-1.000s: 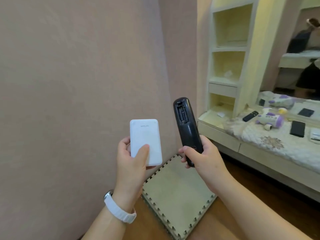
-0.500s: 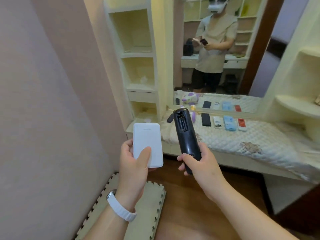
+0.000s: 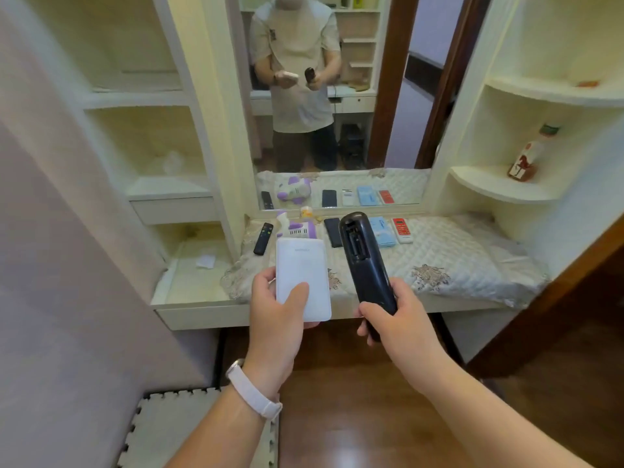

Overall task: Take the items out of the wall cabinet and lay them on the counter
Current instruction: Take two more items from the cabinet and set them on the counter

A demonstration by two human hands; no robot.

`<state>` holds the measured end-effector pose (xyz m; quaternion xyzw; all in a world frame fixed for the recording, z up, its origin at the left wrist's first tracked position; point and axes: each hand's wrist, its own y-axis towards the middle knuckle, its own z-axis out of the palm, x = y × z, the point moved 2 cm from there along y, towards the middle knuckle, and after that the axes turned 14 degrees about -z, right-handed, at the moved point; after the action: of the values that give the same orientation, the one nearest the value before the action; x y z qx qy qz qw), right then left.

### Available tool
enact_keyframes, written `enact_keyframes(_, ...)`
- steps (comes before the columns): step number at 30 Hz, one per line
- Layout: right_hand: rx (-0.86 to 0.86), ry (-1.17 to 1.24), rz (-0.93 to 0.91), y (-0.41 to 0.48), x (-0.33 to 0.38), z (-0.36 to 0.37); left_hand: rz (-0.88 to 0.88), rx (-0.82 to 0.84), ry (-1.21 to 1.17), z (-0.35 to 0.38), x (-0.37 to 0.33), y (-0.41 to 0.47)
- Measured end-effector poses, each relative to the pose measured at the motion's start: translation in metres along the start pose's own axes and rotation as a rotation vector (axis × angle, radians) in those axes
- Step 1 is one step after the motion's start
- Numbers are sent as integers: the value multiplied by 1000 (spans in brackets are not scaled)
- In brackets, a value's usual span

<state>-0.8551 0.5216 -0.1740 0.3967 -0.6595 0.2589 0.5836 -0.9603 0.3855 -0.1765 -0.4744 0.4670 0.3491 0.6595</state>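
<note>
My left hand [image 3: 275, 319] grips a flat white power bank [image 3: 301, 276], thumb pressed on its face. A long black remote [image 3: 364, 261] stands upright in my right hand [image 3: 395, 319], back side toward me with its battery bay uncovered. Both are held in the air just before the front edge of the counter [image 3: 466, 251], which wears a quilted cloth. Lying on that cloth in a row are a slim black remote [image 3: 263, 238], a purple and white toy [image 3: 297, 228], a dark phone-like slab [image 3: 332, 231], a blue pack [image 3: 383, 231] and a red and white remote [image 3: 401, 230].
A mirror [image 3: 337, 96] behind the counter reflects a person and the row of items. Open cream shelves [image 3: 158, 130] rise at the left, curved corner shelves at the right hold a bottle [image 3: 528, 157]. A foam floor mat [image 3: 175, 430] lies at the lower left on wood flooring.
The view has swung right from the bare wall to face the counter and mirror, and come closer. Both hands keep the same hold on the power bank and the black remote.
</note>
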Motion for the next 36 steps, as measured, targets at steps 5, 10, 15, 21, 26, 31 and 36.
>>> enact_keyframes(5, -89, -38, 19, 28, -20, -45, -23, 132, 92, 60, 6, 35)
enact_keyframes(10, -127, -9, 56, 66, -55, -99, -24, 147, 135, 132, 10, 63)
enact_keyframes(15, -121, 56, 90, 114, -84, -171, -50, 109, 205, 215, 12, 91)
enact_keyframes(21, -108, 133, 118, 171, -121, -256, -44, 78, 233, 316, 13, 116)
enact_keyframes(26, -150, 152, 143, 200, -147, -303, -58, 76, 246, 370, 22, 132)
enact_keyframes(31, -154, 141, 192, 214, -165, -330, -83, 82, 255, 402, 31, 155)
enact_keyframes(36, -175, 132, 252, 236, -189, -340, -130, 93, 283, 423, 49, 188)
